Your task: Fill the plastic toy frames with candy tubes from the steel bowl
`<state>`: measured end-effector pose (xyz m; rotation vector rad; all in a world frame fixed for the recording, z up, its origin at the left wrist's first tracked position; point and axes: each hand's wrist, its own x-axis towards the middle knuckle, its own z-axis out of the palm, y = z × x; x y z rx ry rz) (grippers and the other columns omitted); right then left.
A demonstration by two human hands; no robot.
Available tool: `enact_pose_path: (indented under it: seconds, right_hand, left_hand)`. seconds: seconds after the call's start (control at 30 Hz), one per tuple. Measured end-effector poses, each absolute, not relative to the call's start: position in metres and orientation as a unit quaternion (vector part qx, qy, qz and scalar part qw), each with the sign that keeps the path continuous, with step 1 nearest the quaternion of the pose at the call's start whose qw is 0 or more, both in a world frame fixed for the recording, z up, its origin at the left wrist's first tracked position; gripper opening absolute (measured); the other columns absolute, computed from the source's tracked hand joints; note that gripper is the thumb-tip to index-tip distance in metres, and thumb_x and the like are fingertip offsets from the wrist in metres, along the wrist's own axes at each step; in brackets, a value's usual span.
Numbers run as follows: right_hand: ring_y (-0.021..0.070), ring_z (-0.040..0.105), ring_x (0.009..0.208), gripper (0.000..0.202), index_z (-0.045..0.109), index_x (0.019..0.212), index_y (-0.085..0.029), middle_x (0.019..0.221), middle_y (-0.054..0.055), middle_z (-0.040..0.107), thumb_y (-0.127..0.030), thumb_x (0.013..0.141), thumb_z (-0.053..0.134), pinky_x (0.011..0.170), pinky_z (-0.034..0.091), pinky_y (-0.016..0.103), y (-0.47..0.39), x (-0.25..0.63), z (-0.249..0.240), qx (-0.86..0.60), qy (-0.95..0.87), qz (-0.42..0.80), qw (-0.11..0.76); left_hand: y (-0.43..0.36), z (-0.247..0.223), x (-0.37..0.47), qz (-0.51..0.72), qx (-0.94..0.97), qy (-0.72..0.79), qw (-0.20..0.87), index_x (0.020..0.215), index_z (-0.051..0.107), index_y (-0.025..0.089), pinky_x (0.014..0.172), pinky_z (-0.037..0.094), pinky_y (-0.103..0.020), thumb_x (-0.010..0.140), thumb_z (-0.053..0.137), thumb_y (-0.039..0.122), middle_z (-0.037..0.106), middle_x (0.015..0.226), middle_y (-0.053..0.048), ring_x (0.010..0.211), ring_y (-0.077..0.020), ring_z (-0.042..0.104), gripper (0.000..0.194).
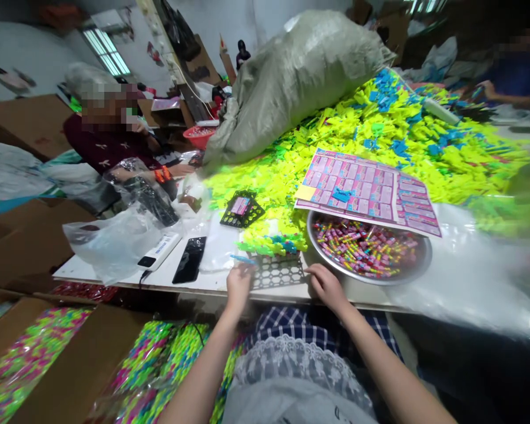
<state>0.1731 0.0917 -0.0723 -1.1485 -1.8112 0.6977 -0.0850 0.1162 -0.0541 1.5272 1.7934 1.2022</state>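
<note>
A grey plate with a honeycomb of holes [277, 272] lies at the table's front edge. My left hand [241, 282] is at its left side, fingers closed on a small blue piece [242, 259]. At the plate's right side rests my right hand [325, 282], its fingertips near the corner; whether they hold anything is too small to tell. Yellow-green and blue plastic pieces [269, 241] lie along the plate's far edge. Right of my right hand is a metal bowl [426, 262] of small pink and yellow items, partly covered by printed pink sheets [357, 185].
Behind is a large heap of yellow pieces [424, 156] under a grey sack [300, 76]. A black phone [189, 259], white device [159, 252] and black holed plate [242, 209] lie left. A person [110, 135] sits far left, another far right. Boxes [75, 359] stand below left.
</note>
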Motion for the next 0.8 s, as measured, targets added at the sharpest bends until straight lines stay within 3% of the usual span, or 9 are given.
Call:
enact_pose_path:
  seconds: [0.33,0.57,0.8]
  right_hand:
    - [0.0188,0.054,0.091,0.023,0.059,0.094,-0.018,0.097,0.008,0.055,-0.017,0.086,0.038,0.083,0.044,0.033,0.093,0.168,-0.074,-0.450,-0.738,0.336,0.374]
    - [0.0189,0.053,0.093,0.022,0.058,0.095,-0.019,0.098,0.008,0.053,-0.018,0.087,0.037,0.084,0.043,0.033,0.094,0.170,-0.074,-0.448,-0.734,0.350,0.371]
    - [0.0194,0.052,0.094,0.021,0.056,0.095,-0.020,0.100,0.008,0.053,-0.018,0.087,0.038,0.084,0.043,0.034,0.095,0.170,-0.077,-0.457,-0.729,0.361,0.359]
  left_hand:
    - [0.130,-0.080,-0.087,0.399,0.573,0.680,0.223,0.076,0.067,0.018,0.076,0.043,-0.032,0.074,0.055,0.037,0.066,0.076,-0.005,0.078,-0.0212,0.059,0.023]
    - [0.134,-0.085,-0.089,0.397,0.590,0.670,0.211,0.086,0.065,0.018,0.078,0.042,-0.030,0.078,0.050,0.038,0.066,0.088,-0.005,0.086,-0.0198,0.058,0.026]
    - [0.136,-0.092,-0.091,0.367,0.626,0.666,0.172,0.085,0.066,0.018,0.077,0.042,-0.031,0.080,0.048,0.035,0.066,0.087,-0.007,0.085,-0.0205,0.058,0.025]
